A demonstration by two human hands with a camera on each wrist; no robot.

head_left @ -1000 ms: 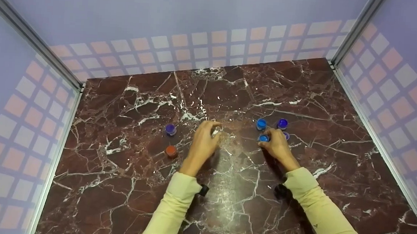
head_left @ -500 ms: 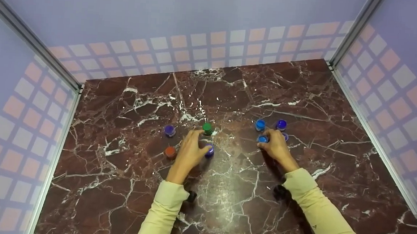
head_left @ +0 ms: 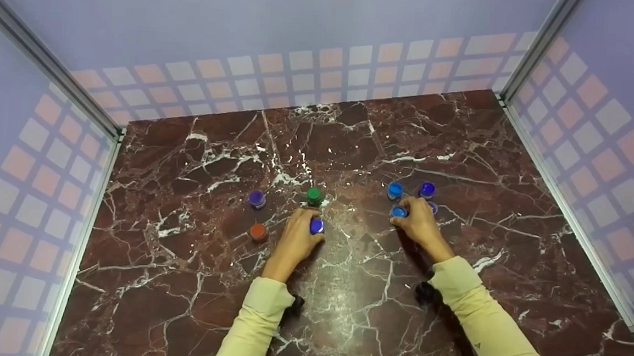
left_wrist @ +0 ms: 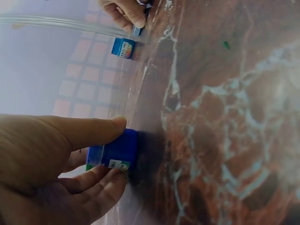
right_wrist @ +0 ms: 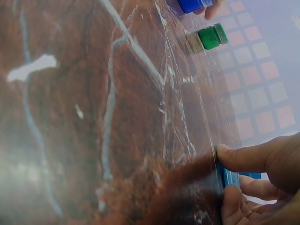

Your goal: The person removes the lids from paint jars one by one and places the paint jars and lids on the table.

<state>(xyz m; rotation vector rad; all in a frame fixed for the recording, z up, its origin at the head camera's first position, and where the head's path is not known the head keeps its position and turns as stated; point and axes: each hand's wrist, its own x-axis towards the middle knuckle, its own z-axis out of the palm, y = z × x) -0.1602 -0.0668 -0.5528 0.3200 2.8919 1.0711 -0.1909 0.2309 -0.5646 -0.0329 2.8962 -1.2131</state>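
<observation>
While the left grip point(head_left: 298, 236) pinches a dark-blue jar point(head_left: 317, 226), the right grip point(head_left: 420, 224) pinches a light-blue jar point(head_left: 398, 211) at its ten o'clock.

Staged recording booth, not a lived-in room: marble-print tabletop point(head_left: 343, 289) boxed in by lilac checkered panels point(head_left: 312, 67) on aluminium frame rails point(head_left: 564, 187), small paint pots set out

The right hand point(right_wrist: 267, 180) is pinching a light blue jar point(right_wrist: 230, 178) standing on the worktop point(right_wrist: 93, 117), thumb above it and fingers point(right_wrist: 234, 206) below. Far beyond that jar a green jar point(right_wrist: 210, 37) is standing, with a dark blue jar point(right_wrist: 193, 4) just past it.
</observation>
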